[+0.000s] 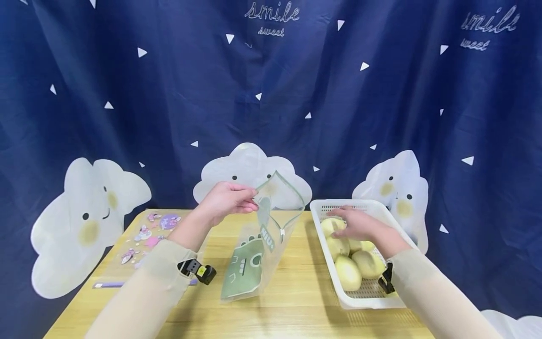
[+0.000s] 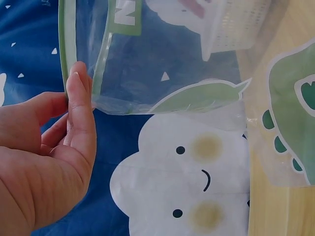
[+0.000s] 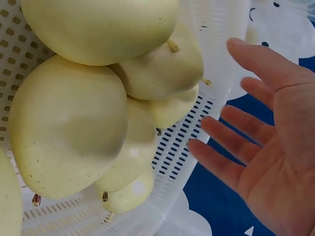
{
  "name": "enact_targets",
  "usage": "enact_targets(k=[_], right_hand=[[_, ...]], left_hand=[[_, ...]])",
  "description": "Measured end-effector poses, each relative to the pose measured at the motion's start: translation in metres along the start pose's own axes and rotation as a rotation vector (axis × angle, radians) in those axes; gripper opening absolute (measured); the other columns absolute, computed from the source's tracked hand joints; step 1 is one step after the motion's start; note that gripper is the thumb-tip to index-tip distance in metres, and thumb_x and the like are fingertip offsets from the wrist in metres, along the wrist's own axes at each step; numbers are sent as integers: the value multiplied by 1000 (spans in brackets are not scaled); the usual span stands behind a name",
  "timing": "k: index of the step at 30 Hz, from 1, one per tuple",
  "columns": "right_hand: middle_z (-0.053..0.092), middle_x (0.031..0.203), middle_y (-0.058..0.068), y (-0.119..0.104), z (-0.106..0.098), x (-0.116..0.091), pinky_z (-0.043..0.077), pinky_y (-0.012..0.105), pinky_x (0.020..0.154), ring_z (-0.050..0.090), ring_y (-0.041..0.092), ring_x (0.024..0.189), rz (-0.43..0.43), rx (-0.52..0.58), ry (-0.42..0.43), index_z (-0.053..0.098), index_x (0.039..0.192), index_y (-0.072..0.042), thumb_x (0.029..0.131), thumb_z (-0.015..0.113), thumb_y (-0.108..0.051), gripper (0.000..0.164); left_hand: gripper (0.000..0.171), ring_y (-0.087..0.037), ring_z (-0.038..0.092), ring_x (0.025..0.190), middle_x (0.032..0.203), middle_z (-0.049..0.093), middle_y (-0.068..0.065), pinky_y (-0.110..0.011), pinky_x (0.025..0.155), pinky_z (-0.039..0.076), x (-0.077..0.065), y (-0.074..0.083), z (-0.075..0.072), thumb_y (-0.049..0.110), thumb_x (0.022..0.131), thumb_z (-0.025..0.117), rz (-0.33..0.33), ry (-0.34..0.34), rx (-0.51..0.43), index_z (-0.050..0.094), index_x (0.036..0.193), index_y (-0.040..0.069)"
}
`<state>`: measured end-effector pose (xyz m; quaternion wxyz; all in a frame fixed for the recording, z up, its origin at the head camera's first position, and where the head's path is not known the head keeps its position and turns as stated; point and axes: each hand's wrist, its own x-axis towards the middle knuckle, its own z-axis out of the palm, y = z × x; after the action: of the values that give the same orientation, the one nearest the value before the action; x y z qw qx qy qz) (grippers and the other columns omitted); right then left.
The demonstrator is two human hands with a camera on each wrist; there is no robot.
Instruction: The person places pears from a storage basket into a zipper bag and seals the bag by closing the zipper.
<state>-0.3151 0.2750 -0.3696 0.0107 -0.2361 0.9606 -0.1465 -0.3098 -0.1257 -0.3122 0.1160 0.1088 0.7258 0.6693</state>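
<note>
My left hand (image 1: 232, 201) pinches one top edge of a clear zip bag (image 1: 292, 212) between thumb and fingers. The bag hangs with its mouth spread apart, a white slider on the green zip, and a green cartoon print (image 2: 290, 108) on its lower part. Over at the right, my right hand (image 1: 354, 222) hovers above the far half of a white plastic basket (image 1: 372, 301). Several pale yellow pears (image 3: 69, 125) are piled in it. In the right wrist view the fingers (image 3: 221, 164) are spread, with nothing held, close beside the pears.
A second clear bag (image 1: 146, 238) with pink and purple prints and a purple slider bar (image 1: 107, 285) lies flat on the left of the wooden table (image 1: 296, 310). Behind the table hangs a dark blue curtain (image 1: 169, 117) with white clouds.
</note>
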Motion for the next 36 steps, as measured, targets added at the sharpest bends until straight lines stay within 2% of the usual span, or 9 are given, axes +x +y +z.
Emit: enact_targets(k=[7,12,16,20,23,26,31,34,36], right_hand=[[70,138,30,-2,2,1,54,62,114,66,50,131,68,58,-220,66,144,1,88,90,-21,65],[68,138,32,-2,3,-1,53,61,115,65,48,131,142,81,-297,69,142,-4,87,90,-17,61],[74,123,22,0,5,-1,59,52,106,71,36,118,155,81,-314,68,144,-7,86,91,-17,63],[77,107,10,1,7,-2,60,38,92,70,21,100,148,70,-320,72,136,-7,85,92,-18,56],[78,113,11,0,7,-3,58,33,88,68,18,100,144,77,-339,74,133,-7,84,92,-18,53],[77,120,12,-1,8,-4,55,29,86,64,18,97,149,106,-361,73,138,-6,84,92,-16,59],[79,119,6,-2,7,-7,59,34,91,70,20,100,84,58,-350,76,137,-8,85,92,-16,55],[80,121,6,0,5,-10,60,40,101,72,23,112,38,19,-299,77,134,-8,85,92,-19,53],[80,124,8,3,3,-13,60,44,102,73,25,113,14,26,-266,76,135,-6,86,91,-20,53]], left_hand=[[33,-8,79,75,83,80,-3,-24,79,68,-1,4,4,8,107,67,-10,4,-3,69,131,-15],[33,-8,79,74,82,80,-3,-24,78,68,-1,5,5,8,107,67,-19,14,-9,69,131,-15],[34,-8,79,74,83,80,-4,-24,79,68,0,4,4,8,108,67,-28,19,-24,68,133,-15],[34,-7,79,74,83,80,-4,-24,79,68,1,5,4,7,108,66,-26,23,-34,68,134,-15],[34,-7,78,74,82,80,-3,-23,79,68,1,8,4,8,109,66,-18,27,-39,68,134,-15],[32,-7,78,74,82,79,-4,-22,78,68,0,10,4,8,109,66,-22,37,-53,68,131,-14],[31,-7,78,74,83,79,-5,-21,78,67,2,13,6,11,108,68,-29,48,-69,70,128,-12],[31,-7,77,73,83,80,-5,-20,77,67,3,15,6,12,108,69,-29,53,-65,71,128,-11],[31,-7,77,73,83,80,-5,-19,76,66,3,16,6,12,108,69,-30,53,-63,71,128,-11]])
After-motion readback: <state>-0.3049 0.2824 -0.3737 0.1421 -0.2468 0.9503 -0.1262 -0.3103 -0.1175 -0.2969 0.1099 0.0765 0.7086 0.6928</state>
